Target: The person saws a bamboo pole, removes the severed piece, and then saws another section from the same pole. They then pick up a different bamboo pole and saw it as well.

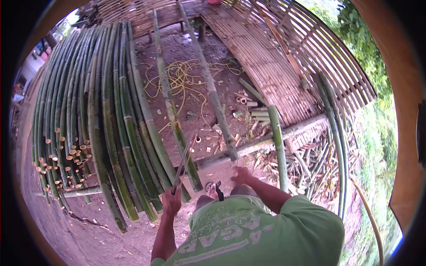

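My left hand (pixel 171 200) is closed around the handle of a long thin blade (pixel 184 162), which points up and away over the lower ends of the bamboo poles. One leaning green bamboo pole (pixel 173 115) ends just right of the blade. My right hand (pixel 242 175) is blurred, fingers apart, holding nothing. It hovers just below the cut end of another long bamboo pole (pixel 212 93) lying on the dirt. My green shirt (pixel 248 230) fills the bottom of the view, and a sandalled foot (pixel 213 188) shows between my hands.
A big stack of green bamboo poles (pixel 88 111) lies at the left, cut ends toward me. A woven bamboo panel (pixel 270 62) stretches at the upper right. Yellow rope (pixel 182 77) is tangled on the dirt. Bamboo offcuts (pixel 306 164) and curved poles (pixel 335 133) lie at the right.
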The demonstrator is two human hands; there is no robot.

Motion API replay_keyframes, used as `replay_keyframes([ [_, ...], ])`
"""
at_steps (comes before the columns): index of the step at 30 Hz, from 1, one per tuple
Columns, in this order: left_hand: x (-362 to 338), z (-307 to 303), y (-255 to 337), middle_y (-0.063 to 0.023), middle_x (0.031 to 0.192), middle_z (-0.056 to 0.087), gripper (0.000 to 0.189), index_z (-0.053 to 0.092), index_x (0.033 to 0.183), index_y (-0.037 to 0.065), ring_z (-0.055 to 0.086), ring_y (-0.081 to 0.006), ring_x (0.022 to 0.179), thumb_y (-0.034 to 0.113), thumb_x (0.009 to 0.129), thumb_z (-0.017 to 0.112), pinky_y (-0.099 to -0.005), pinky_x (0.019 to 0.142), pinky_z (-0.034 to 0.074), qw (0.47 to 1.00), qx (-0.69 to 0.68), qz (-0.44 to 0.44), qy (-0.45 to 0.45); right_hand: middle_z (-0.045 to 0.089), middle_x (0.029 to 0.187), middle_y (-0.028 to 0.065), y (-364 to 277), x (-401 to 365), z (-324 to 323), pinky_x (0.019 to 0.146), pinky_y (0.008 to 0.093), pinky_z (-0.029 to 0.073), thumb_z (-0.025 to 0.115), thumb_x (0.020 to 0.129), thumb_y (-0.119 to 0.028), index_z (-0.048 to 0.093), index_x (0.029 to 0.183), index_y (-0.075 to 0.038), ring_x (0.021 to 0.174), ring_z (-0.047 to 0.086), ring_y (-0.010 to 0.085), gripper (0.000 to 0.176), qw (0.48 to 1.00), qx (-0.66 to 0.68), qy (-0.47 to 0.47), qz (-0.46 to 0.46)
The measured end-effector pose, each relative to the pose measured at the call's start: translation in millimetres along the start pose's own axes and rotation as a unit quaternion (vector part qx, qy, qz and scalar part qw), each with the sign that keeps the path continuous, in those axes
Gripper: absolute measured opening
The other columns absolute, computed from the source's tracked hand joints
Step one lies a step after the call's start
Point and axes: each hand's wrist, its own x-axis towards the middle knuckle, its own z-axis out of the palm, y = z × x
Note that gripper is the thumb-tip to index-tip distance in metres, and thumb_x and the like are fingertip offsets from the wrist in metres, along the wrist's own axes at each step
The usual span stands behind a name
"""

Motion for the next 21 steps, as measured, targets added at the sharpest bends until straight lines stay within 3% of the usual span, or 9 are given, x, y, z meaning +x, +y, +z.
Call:
replay_keyframes([
  [3, 37.4, 29.7, 12.8, -0.0113, 0.051, 0.04, 0.042, 0.055, 0.068, -0.002, 0.039, -0.0146, 0.048, 0.032, 0.092, 0.058, -0.0381, 0.046, 0.033, 0.998, 0.034, 0.041, -0.046, 0.052, 0.127, 0.0206, 42.4, -59.4, -67.0, 0.097, 0.0426, 0.044, 0.083, 0.06, -0.034, 0.046, 0.131, -0.007, 0.115, 0.052, 0.0342, 0.084, 0.967, -0.086, 0.149, 0.188],
  [5, 46.1, 48.9, 18.8, -0.0095, 0.05, 0.04, 0.042, 0.057, 0.069, -0.002, 0.039, -0.0143, 0.048, 0.033, 0.093, 0.057, -0.0377, 0.046, 0.033, 0.996, 0.041, 0.043, -0.062, 0.047, 0.123, 0.018, 70.6, -99.0, -105.0, 0.103, 0.0434, 0.036, 0.078, 0.063, -0.031, 0.038, 0.135, -0.008, 0.124, 0.04, 0.0347, 0.085, 0.932, -0.089, 0.201, 0.288],
  [8, 41.5, 74.6, 36.0, -0.0016, 0.051, 0.042, 0.039, 0.061, 0.076, -0.001, 0.04, -0.0105, 0.047, 0.032, 0.095, 0.055, -0.0335, 0.045, 0.033, 0.996, 0.007, -0.04, -0.076, 0.038, 0.137, 0.0184, 158.1, -133.9, -101.1, 0.11, 0.0441, 0.028, 0.088, 0.05, -0.039, 0.024, 0.144, -0.013, 0.131, 0.032, 0.0343, 0.117, 0.893, -0.036, 0.199, 0.402],
  [10, 33.6, 93.1, 50.6, 0.0011, 0.052, 0.044, 0.037, 0.062, 0.077, -0.001, 0.041, -0.0087, 0.048, 0.03, 0.095, 0.054, -0.0314, 0.045, 0.033, 0.994, -0.047, -0.071, -0.064, 0.032, 0.145, 0.0205, 230.3, -143.6, -63.2, 0.114, 0.0419, 0.023, 0.092, 0.046, -0.038, 0.01, 0.149, -0.011, 0.138, 0.027, 0.0329, 0.134, 0.893, 0.024, 0.075, 0.443],
  [11, 29.2, 103.9, 61.8, 0.0024, 0.052, 0.045, 0.036, 0.062, 0.078, 0.0, 0.041, -0.0078, 0.048, 0.03, 0.096, 0.053, -0.0303, 0.045, 0.033, 0.992, -0.076, -0.089, -0.052, 0.04, 0.14, 0.0168, 330.7, -147.1, 18.1, 0.109, 0.0437, 0.032, 0.091, 0.045, -0.041, 0.019, 0.144, -0.008, 0.129, 0.039, 0.0342, 0.127, 0.916, 0.136, 0.123, 0.355],
  [12, 22.0, 105.5, 102.9, 0.0034, 0.054, 0.047, 0.035, 0.062, 0.078, 0.0, 0.044, -0.0075, 0.049, 0.027, 0.096, 0.052, -0.0287, 0.045, 0.034, 0.982, -0.086, -0.153, -0.07, 0.047, 0.133, 0.0188, 276.1, -152.2, -34.1, 0.105, 0.0428, 0.038, 0.091, 0.044, -0.039, 0.024, 0.142, -0.005, 0.123, 0.046, 0.0335, 0.124, 0.913, 0.059, 0.059, 0.398],
  [15, 23.1, 128.2, 111.1, 0.0015, 0.053, 0.048, 0.037, 0.062, 0.077, 0.0, 0.046, -0.0092, 0.047, 0.03, 0.096, 0.053, -0.0304, 0.045, 0.036, 0.983, -0.03, -0.165, -0.074, 0.058, 0.117, 0.0179, 279.4, -138.7, -57.6, 0.095, 0.0387, 0.047, 0.09, 0.043, -0.035, 0.047, 0.125, 0.001, 0.111, 0.056, 0.0307, 0.099, 0.907, 0.151, 0.013, 0.394],
  [20, 47.1, 159.9, 138.6, -0.0127, 0.055, 0.055, 0.043, 0.06, 0.075, -0.003, 0.056, -0.0231, 0.049, 0.036, 0.093, 0.055, -0.0397, 0.05, 0.042, 0.982, 0.156, -0.067, -0.086, 0.068, 0.093, 0.0152, 277.0, -84.5, -97.2, 0.081, 0.0385, 0.053, 0.088, 0.043, -0.04, 0.064, 0.103, -0.003, 0.088, 0.066, 0.0275, 0.074, 0.946, 0.06, -0.043, 0.316],
  [21, 53.4, 164.1, 144.4, -0.0143, 0.055, 0.056, 0.043, 0.06, 0.075, -0.003, 0.057, -0.0251, 0.05, 0.036, 0.091, 0.056, -0.0406, 0.051, 0.042, 0.978, 0.18, -0.047, -0.093, 0.069, 0.094, 0.0162, 232.6, -56.1, -157.5, 0.078, 0.0391, 0.054, 0.086, 0.048, -0.042, 0.066, 0.102, -0.004, 0.089, 0.067, 0.0286, 0.07, 0.951, 0.013, -0.09, 0.294],
])
